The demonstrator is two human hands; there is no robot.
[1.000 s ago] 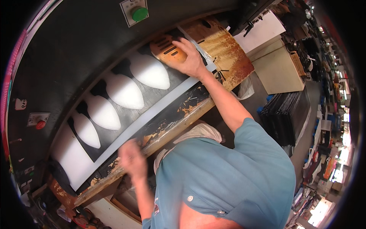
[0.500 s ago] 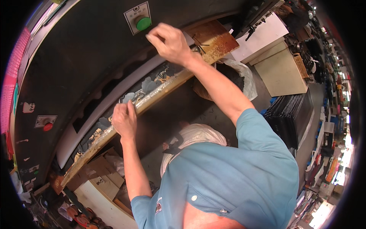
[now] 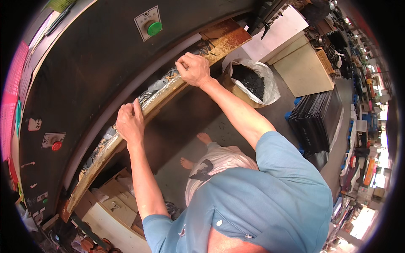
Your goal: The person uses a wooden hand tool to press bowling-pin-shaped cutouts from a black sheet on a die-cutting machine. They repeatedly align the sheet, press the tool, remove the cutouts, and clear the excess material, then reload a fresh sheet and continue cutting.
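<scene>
A long worn work ledge [image 3: 95, 179] runs slantwise along a big dark machine [image 3: 80, 80], with dark and tan scraps [image 3: 156, 86] lying in the strip behind its front edge. My left hand [image 3: 130, 122] is over that edge, fingers curled and closed. Farther right, my right hand [image 3: 194, 69] is closed at the same edge, thumb and forefinger drawn together over the scraps. Whatever either set of fingers holds is hidden. On the machine's face sit a green push button [image 3: 154, 28], above and left of my right hand, and a red button [image 3: 56, 146] at the left.
An open pale sack [image 3: 270, 86] of black scraps stands on the floor to the right. Beyond it are a beige cabinet [image 3: 301, 71] and a stack of black sheets [image 3: 312, 122]. Below the ledge at left is a wooden drawer unit [image 3: 116, 206]. Small dark bits litter the floor.
My right hand has come down from beside the green button to the ledge's edge. My left hand remains at the ledge, slightly farther left in view. The head view has shifted a little.
</scene>
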